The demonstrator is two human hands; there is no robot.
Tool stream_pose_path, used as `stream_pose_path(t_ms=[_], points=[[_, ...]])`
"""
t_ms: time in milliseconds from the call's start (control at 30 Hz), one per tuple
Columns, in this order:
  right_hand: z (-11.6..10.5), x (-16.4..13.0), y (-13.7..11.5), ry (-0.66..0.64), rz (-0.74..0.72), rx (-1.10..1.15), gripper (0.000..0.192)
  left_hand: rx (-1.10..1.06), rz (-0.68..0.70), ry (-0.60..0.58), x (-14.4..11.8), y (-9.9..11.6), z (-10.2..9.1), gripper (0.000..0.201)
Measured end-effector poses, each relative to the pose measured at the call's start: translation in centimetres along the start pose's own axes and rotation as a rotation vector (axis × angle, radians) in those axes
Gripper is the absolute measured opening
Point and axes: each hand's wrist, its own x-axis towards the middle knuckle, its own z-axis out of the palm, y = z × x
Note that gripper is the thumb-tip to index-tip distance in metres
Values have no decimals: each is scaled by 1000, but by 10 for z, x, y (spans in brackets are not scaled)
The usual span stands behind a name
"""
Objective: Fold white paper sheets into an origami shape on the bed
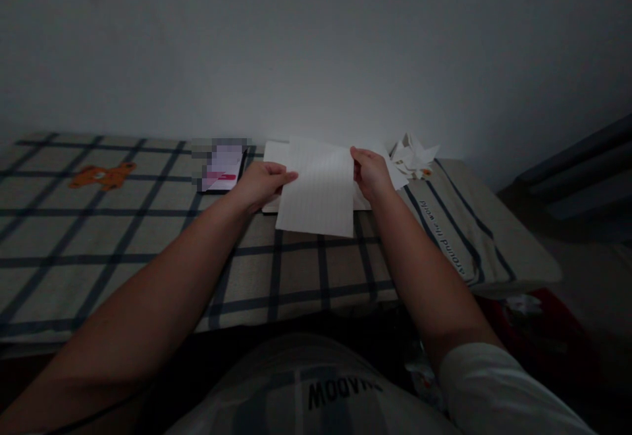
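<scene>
- While dim light falls across a bed (pixel 148 237) spread with a checked cover, an orange bear figure (pixel 101 176) shows on the cloth at about 9 o'clock from the hands.
- At 10 o'clock from the left hand, a small screen-like item (pixel 220 166), its face blurred, lies flat on the cover just beside that hand.
- Left hand (pixel 261 183), arm bare, pinches the left edge of a lined sheet of paper (pixel 318 188), thumb lying over the front of the page.
- That sheet is held up at the middle of the view, lifted above the cover, between both hands; more white sheets (pixel 274 152) lie on the bed behind it at 12 o'clock.
- Right hand (pixel 370 173) closes on the sheet's right edge, fingers curled behind it.
- At 2 o'clock from the right hand, a heap of folded white paper pieces (pixel 412 156) sits on the cover, near the plain wall (pixel 316 47).
- Printed lettering (pixel 442 234) runs along the cover's right border at 4 o'clock.
</scene>
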Motion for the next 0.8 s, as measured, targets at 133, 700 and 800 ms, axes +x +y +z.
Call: stream_pose_path(t_ms=[133,700,800], points=[[2,-3,-1,-49,11,33,35,-20,-6,0,3,-3,-2,24],[2,-7,1,-163,43,-101,33,-62,49,85,8,-8,-4,27],[3,-11,0,-198,10,-149,35,-111,48,117,9,-8,-4,21]])
